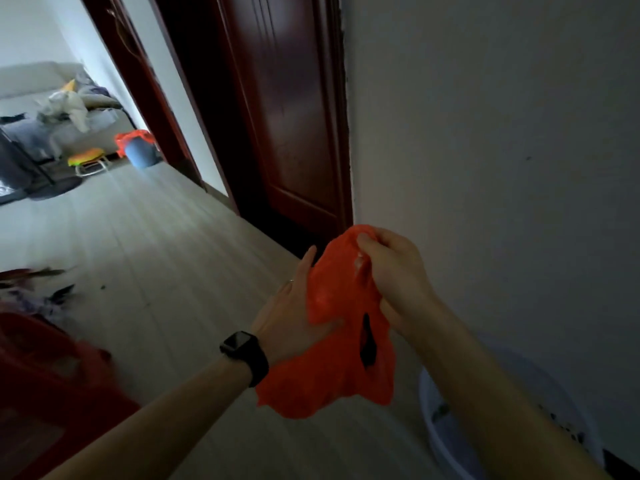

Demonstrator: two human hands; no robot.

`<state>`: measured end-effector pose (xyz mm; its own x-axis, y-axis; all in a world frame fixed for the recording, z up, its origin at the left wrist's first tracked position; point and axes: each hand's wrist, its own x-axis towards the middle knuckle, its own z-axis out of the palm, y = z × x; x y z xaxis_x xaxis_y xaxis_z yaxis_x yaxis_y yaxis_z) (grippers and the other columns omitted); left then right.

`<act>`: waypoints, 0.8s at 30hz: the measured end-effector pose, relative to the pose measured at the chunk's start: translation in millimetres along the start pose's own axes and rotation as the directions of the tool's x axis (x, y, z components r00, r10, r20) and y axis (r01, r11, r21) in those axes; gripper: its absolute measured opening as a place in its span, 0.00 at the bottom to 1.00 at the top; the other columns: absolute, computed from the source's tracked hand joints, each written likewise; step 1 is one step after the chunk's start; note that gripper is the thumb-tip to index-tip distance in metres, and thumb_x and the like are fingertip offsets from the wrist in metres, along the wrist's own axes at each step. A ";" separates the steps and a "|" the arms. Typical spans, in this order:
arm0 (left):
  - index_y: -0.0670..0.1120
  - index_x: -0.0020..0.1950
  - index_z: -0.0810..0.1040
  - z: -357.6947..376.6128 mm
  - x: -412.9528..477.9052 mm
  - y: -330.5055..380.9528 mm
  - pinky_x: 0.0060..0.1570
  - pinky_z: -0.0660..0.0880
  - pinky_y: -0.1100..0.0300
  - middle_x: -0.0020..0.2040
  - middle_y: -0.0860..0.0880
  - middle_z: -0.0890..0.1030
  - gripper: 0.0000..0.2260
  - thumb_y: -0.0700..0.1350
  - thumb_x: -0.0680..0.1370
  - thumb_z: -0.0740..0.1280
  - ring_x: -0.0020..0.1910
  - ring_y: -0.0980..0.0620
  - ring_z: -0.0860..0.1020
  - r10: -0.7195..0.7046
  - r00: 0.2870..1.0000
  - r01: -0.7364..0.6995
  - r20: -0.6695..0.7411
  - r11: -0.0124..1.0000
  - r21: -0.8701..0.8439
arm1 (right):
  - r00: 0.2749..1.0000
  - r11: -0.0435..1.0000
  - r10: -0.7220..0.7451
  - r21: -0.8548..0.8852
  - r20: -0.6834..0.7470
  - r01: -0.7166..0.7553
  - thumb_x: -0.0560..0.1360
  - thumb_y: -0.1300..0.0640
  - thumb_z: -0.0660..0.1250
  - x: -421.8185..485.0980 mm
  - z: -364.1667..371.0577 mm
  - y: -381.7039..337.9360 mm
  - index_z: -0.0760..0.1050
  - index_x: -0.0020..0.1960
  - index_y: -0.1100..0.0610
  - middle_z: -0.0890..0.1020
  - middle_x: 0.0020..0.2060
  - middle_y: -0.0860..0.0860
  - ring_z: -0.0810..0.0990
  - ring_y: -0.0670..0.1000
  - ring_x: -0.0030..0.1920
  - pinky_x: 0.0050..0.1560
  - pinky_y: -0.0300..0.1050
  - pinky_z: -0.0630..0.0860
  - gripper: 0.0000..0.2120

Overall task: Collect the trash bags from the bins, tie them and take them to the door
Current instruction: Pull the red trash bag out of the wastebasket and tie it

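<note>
- Orange trash bag (pixel 339 358): it hangs in the air between your two hands, near and right of centre, above the floor (pixel 156 254) and just left of the pale bin (pixel 446 424).
- Your right hand (pixel 391 268) has a closed grip, with curled fingers pinching the bag's top edge.
- Your left hand (pixel 294 306) is against the bag's left side. One straight finger shows, but the plastic covers the rest, so you cannot tell its grip.
- A black watch (pixel 246 355) sits on your left wrist.
- The pale bin is cut off by the bottom edge and partly hidden by your right forearm. Dark specks lie inside.
- Two bins in view: the pale one near right, and a blue bin (pixel 140 154) far left, lined with a second orange bag (pixel 130 138).
- A red object (pixel 45 375) at near left is blurred and hard to identify.
- One dark red door (pixel 287 116) stands far centre, beside the grey wall (pixel 502 133).
</note>
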<state>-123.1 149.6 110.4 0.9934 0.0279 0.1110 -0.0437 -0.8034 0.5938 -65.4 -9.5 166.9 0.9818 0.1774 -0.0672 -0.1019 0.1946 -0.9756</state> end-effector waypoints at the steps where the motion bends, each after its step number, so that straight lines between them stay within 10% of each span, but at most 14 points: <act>1: 0.60 0.73 0.61 6.5 2.4 -12.5 0.59 0.71 0.58 0.64 0.59 0.75 0.31 0.66 0.73 0.66 0.57 0.63 0.74 -0.004 1.000 0.004 0.011 0.999 0.037 | 0.998 0.998 0.057 0.007 0.024 -0.057 0.80 0.59 0.64 0.3 0.9 13.7 0.82 0.48 0.54 0.86 0.41 0.56 0.84 0.52 0.44 0.48 0.51 0.83 0.08; 3: 0.59 0.46 0.73 25.1 4.4 -44.4 0.44 0.71 0.55 0.40 0.59 0.77 0.03 0.53 0.79 0.63 0.37 0.62 0.74 -0.047 0.997 0.039 0.057 0.989 0.142 | 0.983 0.985 0.173 -0.012 0.065 -0.173 0.80 0.61 0.64 3.6 -0.1 50.9 0.81 0.48 0.54 0.86 0.44 0.57 0.84 0.53 0.45 0.48 0.48 0.82 0.08; 4: 0.56 0.40 0.72 33.8 4.6 -58.3 0.42 0.68 0.57 0.36 0.58 0.75 0.08 0.48 0.80 0.62 0.33 0.60 0.73 -0.072 0.995 0.060 0.066 0.983 0.172 | 0.974 0.976 0.214 -0.062 0.078 -0.209 0.79 0.62 0.64 5.5 -2.7 67.7 0.81 0.50 0.55 0.86 0.44 0.55 0.84 0.51 0.44 0.46 0.45 0.82 0.08; 8: 0.50 0.50 0.79 55.1 -3.5 -105.0 0.47 0.73 0.58 0.44 0.55 0.82 0.08 0.40 0.79 0.61 0.42 0.58 0.79 -0.226 0.960 0.239 0.165 0.969 -0.058 | 0.946 0.884 0.302 -0.406 0.117 -0.232 0.77 0.59 0.66 17.0 -28.2 117.5 0.78 0.59 0.54 0.85 0.46 0.50 0.84 0.46 0.40 0.38 0.38 0.77 0.11; 13: 0.46 0.53 0.81 63.7 -8.7 -118.3 0.41 0.78 0.59 0.46 0.46 0.85 0.08 0.40 0.78 0.64 0.43 0.50 0.83 -0.554 0.824 0.437 0.123 0.481 -0.760 | 0.995 0.748 0.069 -0.664 0.074 -0.003 0.80 0.53 0.62 21.3 -70.0 142.0 0.77 0.57 0.44 0.85 0.49 0.44 0.84 0.43 0.42 0.49 0.46 0.81 0.08; 18: 0.49 0.49 0.79 65.7 4.1 -135.1 0.42 0.76 0.62 0.41 0.51 0.79 0.10 0.53 0.73 0.73 0.39 0.54 0.78 -0.398 0.917 0.324 -0.032 0.790 -0.520 | 0.989 0.871 0.042 -0.489 0.142 0.033 0.70 0.44 0.74 18.4 -90.0 139.1 0.71 0.66 0.38 0.81 0.57 0.39 0.83 0.42 0.50 0.48 0.39 0.80 0.26; 24: 0.48 0.37 0.70 76.3 19.5 -137.4 0.32 0.69 0.61 0.30 0.53 0.71 0.14 0.50 0.81 0.64 0.26 0.61 0.71 -0.473 0.871 0.303 -0.136 0.733 -0.610 | 0.952 0.690 0.212 -0.724 0.219 0.014 0.57 0.32 0.80 -5.5 -97.9 172.8 0.45 0.78 0.33 0.55 0.77 0.38 0.62 0.43 0.74 0.70 0.52 0.68 0.61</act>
<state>-89.7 215.1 -29.9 0.8712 0.4851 -0.0757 0.2041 -0.2176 0.9544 -72.7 -71.3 -21.8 0.8785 0.4217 -0.2245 0.0588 -0.5620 -0.8251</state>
